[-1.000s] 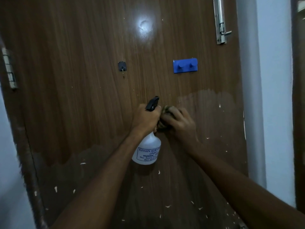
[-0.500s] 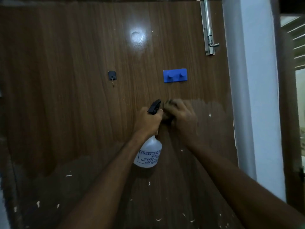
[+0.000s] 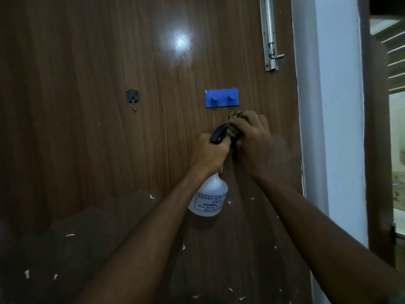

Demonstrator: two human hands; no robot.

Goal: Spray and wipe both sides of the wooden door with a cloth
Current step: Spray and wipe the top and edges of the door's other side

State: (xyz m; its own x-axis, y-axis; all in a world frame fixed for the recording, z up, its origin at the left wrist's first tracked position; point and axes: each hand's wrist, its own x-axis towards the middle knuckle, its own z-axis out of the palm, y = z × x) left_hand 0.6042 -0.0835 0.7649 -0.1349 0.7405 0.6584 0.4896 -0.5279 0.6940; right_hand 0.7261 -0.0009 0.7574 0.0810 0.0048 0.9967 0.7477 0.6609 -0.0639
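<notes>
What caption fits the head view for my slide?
Right hand presses cloth to door under blue hook rack; left hand grips spray bottle.

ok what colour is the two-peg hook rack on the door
Bright blue; the hook rack shows clearly in the head view, just above the cloth.

Dark wooden door (image 3: 109, 150) stood upright w/ balled cloth (image 3: 235, 126) pressed against it, white spray bottle (image 3: 209, 199) beside.
</notes>
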